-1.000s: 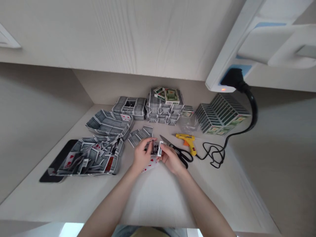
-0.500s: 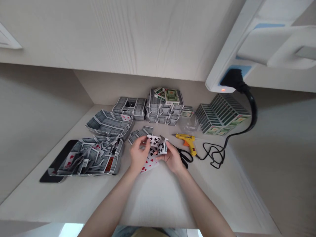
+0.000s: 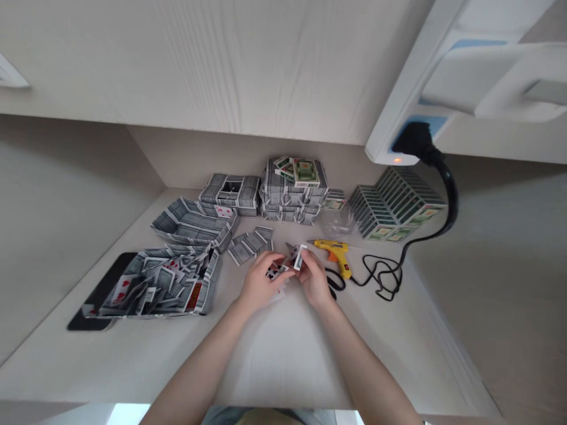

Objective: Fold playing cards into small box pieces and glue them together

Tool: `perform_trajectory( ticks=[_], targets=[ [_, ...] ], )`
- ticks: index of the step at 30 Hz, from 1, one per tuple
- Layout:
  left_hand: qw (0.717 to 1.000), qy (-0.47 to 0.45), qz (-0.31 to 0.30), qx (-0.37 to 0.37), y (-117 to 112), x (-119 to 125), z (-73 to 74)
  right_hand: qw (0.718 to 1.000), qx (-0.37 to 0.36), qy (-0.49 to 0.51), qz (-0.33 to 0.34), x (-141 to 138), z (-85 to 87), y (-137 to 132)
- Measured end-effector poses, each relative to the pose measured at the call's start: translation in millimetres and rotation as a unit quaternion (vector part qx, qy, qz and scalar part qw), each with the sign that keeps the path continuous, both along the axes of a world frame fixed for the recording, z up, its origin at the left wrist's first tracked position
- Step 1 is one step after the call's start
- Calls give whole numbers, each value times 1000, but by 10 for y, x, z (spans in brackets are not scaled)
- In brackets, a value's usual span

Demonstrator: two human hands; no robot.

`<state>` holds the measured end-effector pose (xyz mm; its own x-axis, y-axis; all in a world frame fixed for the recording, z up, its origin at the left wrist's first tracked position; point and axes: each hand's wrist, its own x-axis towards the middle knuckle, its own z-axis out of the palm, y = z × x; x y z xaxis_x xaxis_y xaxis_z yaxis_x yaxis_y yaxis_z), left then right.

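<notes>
A folded playing card [image 3: 300, 258] is held up between my hands, its grey patterned back and white edge facing me. My right hand [image 3: 315, 280] pinches it from the right. From the left, my left hand [image 3: 260, 278] closes on it with thumb and fingertips, though fingers hide much of this grip. Beneath the hands, a black-spotted playing card [image 3: 273, 271] shows in part. Black-handled scissors [image 3: 337, 280] lie beside my right hand, partly covered by it. Several grey-backed playing cards [image 3: 251, 243] are laid out just beyond my left hand.
A yellow glue gun [image 3: 337, 255] lies right of the scissors, its black cable [image 3: 390, 277] looping further right. At left, a box made of cards [image 3: 212, 289] holds loose cards and overlaps a dark flat slab [image 3: 84, 321]. Card-built boxes [image 3: 292, 195] and stacked card packs [image 3: 376, 206] stand behind.
My hands have drawn closer together. The card in them has turned from showing its club face to showing its back and edge, and my left hand has moved slightly right.
</notes>
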<state>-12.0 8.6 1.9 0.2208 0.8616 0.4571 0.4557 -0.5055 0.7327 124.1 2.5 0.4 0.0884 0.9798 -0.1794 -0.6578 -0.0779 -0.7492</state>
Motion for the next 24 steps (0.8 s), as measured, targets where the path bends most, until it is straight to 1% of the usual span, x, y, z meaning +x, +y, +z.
perform_trajectory(
  ticks=[3, 7, 11, 14, 19, 24],
  targets=[
    [999, 1, -48, -27, -15, 6, 18, 1000, 3, -20, 1, 18, -13, 1],
    [996, 1, -72, -51, -13, 0, -10, 996, 1, -86, 3, 27, -43, 2],
    [996, 30, -65, -49, -3, -9, -38, 989, 31, -141, 11, 16, -45, -6],
    [996, 57, -56, -41, 2, -16, -31, 983, 49, -177, 11, 12, -37, -9],
    [994, 100, -35, -31, 5, -22, -6, 984, 55, -168, 7, 29, -43, -3],
    [993, 111, -21, -43, 6, -23, -22, 977, 61, -204, 14, 20, -27, -13]
  ],
)
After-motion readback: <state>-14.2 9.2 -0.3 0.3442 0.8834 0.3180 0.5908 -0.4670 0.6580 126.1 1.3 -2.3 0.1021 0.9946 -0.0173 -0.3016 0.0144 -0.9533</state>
